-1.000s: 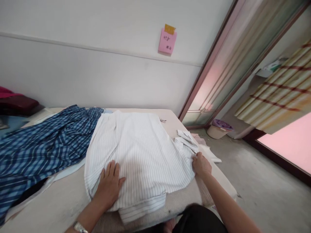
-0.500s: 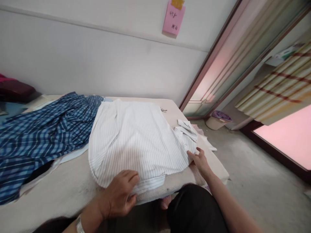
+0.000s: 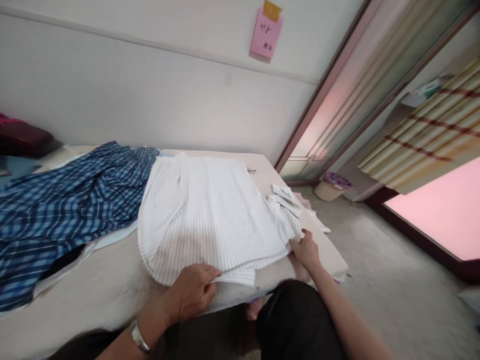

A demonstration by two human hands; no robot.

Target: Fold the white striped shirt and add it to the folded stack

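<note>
A white shirt with thin dark stripes (image 3: 221, 215) lies spread on a padded, cloth-covered table (image 3: 112, 280). My left hand (image 3: 195, 287) pinches the shirt's near edge between thumb and fingers, where a narrow striped band sticks out to the right. At the shirt's right near corner, my right hand (image 3: 305, 248) has thumb and fingertips closed on the fabric. Beyond that hand, a sleeve and cuff (image 3: 287, 200) lie bunched up. What sits under the shirt is hidden.
A blue plaid garment (image 3: 75, 205) lies crumpled on the left. Small scissors-like metal pieces (image 3: 250, 170) rest at the back. A lidless bin (image 3: 332, 186) stands on the floor to the right. The wall (image 3: 150, 95) closes off the table's far side.
My left hand has come down from above the near edge and closed on it. The band there now lies narrower. My right hand stays at the corner; the view has shifted slightly.
</note>
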